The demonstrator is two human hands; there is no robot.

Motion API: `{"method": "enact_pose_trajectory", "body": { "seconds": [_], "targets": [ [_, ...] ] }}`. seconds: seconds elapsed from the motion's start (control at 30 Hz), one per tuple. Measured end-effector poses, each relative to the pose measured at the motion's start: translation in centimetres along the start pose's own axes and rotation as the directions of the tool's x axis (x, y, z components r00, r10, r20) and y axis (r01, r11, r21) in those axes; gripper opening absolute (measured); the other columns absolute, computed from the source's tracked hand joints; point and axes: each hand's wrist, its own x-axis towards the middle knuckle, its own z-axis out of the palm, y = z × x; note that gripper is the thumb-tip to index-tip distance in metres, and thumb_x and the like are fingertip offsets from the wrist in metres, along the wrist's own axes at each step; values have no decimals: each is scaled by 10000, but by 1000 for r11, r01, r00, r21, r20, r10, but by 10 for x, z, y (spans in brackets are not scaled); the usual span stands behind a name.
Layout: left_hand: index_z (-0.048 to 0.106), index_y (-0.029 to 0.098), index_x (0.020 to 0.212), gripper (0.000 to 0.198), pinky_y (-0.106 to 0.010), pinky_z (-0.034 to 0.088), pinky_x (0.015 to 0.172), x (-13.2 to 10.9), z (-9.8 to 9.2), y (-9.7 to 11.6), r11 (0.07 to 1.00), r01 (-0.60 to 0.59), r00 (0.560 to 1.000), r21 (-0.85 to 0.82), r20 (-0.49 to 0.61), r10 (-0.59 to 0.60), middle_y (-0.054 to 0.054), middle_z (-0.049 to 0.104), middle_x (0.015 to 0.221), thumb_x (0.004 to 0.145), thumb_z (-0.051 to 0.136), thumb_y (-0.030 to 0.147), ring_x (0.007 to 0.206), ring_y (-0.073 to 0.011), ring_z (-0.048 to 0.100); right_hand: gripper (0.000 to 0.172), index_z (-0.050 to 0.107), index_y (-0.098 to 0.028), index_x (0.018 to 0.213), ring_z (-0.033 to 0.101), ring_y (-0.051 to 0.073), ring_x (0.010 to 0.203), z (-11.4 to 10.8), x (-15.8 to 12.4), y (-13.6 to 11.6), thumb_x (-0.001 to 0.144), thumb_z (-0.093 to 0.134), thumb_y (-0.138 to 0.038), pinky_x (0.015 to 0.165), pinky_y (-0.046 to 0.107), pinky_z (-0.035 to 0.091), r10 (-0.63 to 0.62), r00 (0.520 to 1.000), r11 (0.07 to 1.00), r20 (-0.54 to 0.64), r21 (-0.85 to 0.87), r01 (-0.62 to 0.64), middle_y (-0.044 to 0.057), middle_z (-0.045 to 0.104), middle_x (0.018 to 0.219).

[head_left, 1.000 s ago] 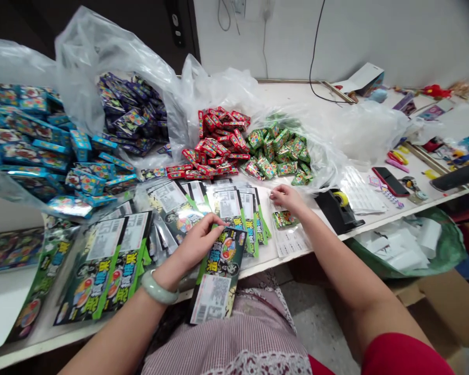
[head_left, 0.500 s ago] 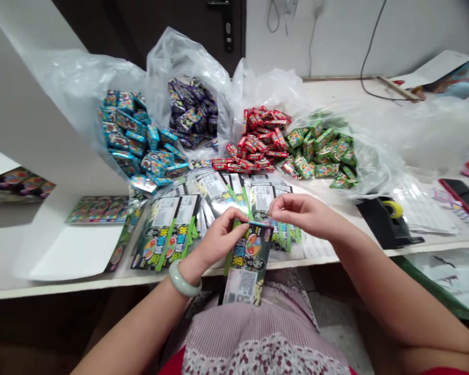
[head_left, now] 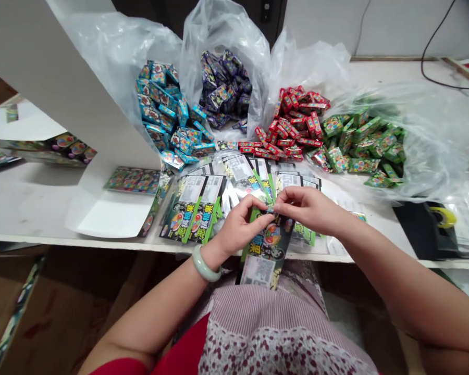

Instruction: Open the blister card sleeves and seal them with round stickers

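At far left, a folded white card panel (head_left: 113, 208) stands on a white table (head_left: 31, 208), with a flat multicoloured printed sheet (head_left: 132, 179) just beside it. Next, a heap of small blue foil boxes (head_left: 168, 117) lies against a clear plastic bag (head_left: 117, 57). Below that heap, flat black-and-green printed cards (head_left: 189, 211) overlap on the tabletop. The left hand (head_left: 240, 224), with a pale green stone bangle (head_left: 205, 263) at its wrist, is closed in a pinch on the top of a black-and-green printed card (head_left: 263, 250). Beyond the hands sits a pile of small purple foil boxes (head_left: 222, 86). The right hand (head_left: 308, 208) pinches the same top edge from the other side, its fingertips (head_left: 278, 204) meeting those of the left hand; anything held between them is too small to identify. The card lies between the hands, its barcode end hanging past the table edge above a striped apron (head_left: 281, 333). Further right lie small red boxes (head_left: 293, 125), small green boxes (head_left: 363, 146) and a black tape dispenser (head_left: 432, 229) with yellow tape.
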Motion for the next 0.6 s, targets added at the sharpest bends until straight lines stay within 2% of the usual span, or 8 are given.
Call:
{"method": "enact_pose_trajectory", "body": {
  "seconds": [0.13,0.33,0.5,0.6],
  "targets": [
    [541,209,889,262,-319,419,769,-3,4,-3,1000,5,998,19,-61,-4,2,570,857,745,743,292,826,-153,535,173,573,-181,701,490,110,554,5,1,-1,782,612,-329,506,244,371,19,999,1000,-45,-20,-20,-12,567,621],
    [539,205,884,217,-315,421,757,-4,5,-5,1000,7,996,1,-89,-7,3,567,843,770,714,267,807,-147,534,163,582,-182,713,532,123,570,10,3,3,786,597,-326,527,256,427,23,997,1000,-68,0,-23,3,597,640],
    [542,199,871,178,-316,423,777,-4,4,-5,1000,-7,995,0,-99,7,2,565,850,781,694,225,821,-145,537,148,562,-188,715,532,109,510,11,5,3,775,611,-313,495,248,427,66,997,997,-46,52,-63,-13,595,619],
    [543,198,869,185,-310,431,776,-4,3,-1,999,-29,993,15,-111,31,4,563,844,773,701,212,818,-142,538,151,559,-189,709,507,99,501,9,11,8,752,646,-304,480,233,398,123,992,986,27,108,-125,-24,574,601]
  ]
}}
